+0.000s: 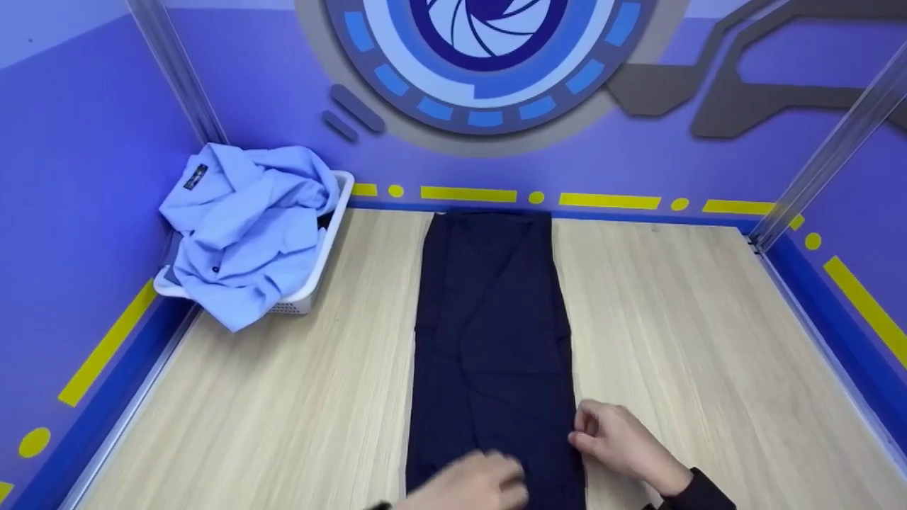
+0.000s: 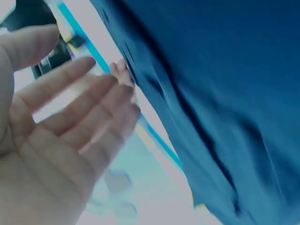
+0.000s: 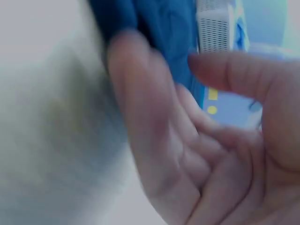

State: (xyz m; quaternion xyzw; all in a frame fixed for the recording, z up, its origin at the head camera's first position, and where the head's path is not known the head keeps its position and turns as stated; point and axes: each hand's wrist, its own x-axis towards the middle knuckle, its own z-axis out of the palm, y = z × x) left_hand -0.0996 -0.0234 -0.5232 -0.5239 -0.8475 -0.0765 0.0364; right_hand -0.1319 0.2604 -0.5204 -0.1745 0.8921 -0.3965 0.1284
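Note:
A long strip of dark navy fabric, a folded garment (image 1: 496, 333), lies lengthwise on the wooden table from the back edge toward the front. My left hand (image 1: 471, 485) is over its near part, blurred. In the left wrist view the fingers (image 2: 89, 108) are spread and loosely straight, beside the cloth (image 2: 225, 93), with nothing in them. At the garment's right edge is my right hand (image 1: 620, 439), fingers loosely bent and fingertips close to the edge. The right wrist view shows a gap between thumb (image 3: 234, 70) and fingers, with cloth beyond them.
A white basket (image 1: 333, 248) stands at the back left, heaped with a light blue shirt (image 1: 248, 219) that hangs over its front rim. Purple-blue panels (image 1: 397, 163) with yellow marks and metal posts (image 1: 829, 149) enclose the wooden table (image 1: 680, 319).

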